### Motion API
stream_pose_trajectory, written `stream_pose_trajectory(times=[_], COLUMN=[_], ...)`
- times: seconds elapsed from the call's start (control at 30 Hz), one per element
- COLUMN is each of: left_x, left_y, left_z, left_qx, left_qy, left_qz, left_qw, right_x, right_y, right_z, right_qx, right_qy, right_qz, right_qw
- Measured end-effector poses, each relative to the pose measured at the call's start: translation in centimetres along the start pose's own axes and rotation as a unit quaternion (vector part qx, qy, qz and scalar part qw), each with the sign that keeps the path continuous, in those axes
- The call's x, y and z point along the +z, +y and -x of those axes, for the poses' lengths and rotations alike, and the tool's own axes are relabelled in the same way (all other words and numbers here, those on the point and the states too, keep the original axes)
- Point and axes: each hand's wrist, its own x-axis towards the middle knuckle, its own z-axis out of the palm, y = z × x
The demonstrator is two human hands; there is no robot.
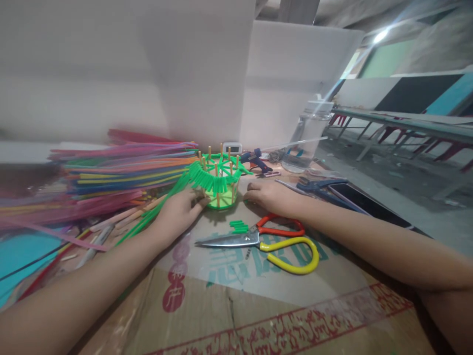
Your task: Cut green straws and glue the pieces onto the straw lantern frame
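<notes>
A round green craft piece (218, 185) stands upright, made of light wooden sticks in a ring with green chenille stems bent over its upper rim and several stems trailing left. My left hand (185, 204) is at its lower left side, thumb and fingers apart, close to its base; whether it touches cannot be told. To its right, my right hand (264, 195) rests on the work surface with loosely bent fingers and nothing visible in them. Scissors with one red and one yellow handle (258, 239) lie in front, blades pointing left. Short green cut pieces (239, 227) lie beside the blades.
Bundles of coloured chenille stems (133, 172) spread across the left. Behind on the right are a blue glue gun (256, 160), a clear water bottle (305, 140) and a small white digital display (232, 147). A dark phone (369, 204) lies beyond my right forearm. Printed cardboard (177, 310) covers the surface.
</notes>
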Motion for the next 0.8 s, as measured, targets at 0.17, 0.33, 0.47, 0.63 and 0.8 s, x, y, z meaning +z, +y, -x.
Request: stream_pose_trajectory(times=[0.17,0.33,0.47,0.63,0.8], left_x=[0.0,0.0,0.0,0.0,0.1], left_y=[-0.1,-0.1,-0.1,-0.2,-0.3], left_z=[0.0,-0.1,-0.1,0.0,-0.1], left_qx=[0.005,0.031,0.039,0.043,0.045], left_qy=[0.001,-0.011,-0.017,-0.025,-0.02], left_qz=[-0.006,-0.01,-0.017,-0.015,-0.009], left_qw=[1.0,0.999,0.999,0.999,0.999], right_x=[-0.6,-1.9,-2.3,-2.3,-2.9], right_y=[-0.5,-3.1,-5.8,-6.8,-6.5], right_z=[0.6,2.1,2.1,1.1,-0.1], right_qx=[0.084,0.205,0.251,0.283,0.275], right_qy=[0.046,0.171,0.199,0.184,0.206], right_qz=[-0.008,-0.262,-0.483,-0.596,-0.614], right_qw=[0.995,0.927,0.815,0.729,0.71])
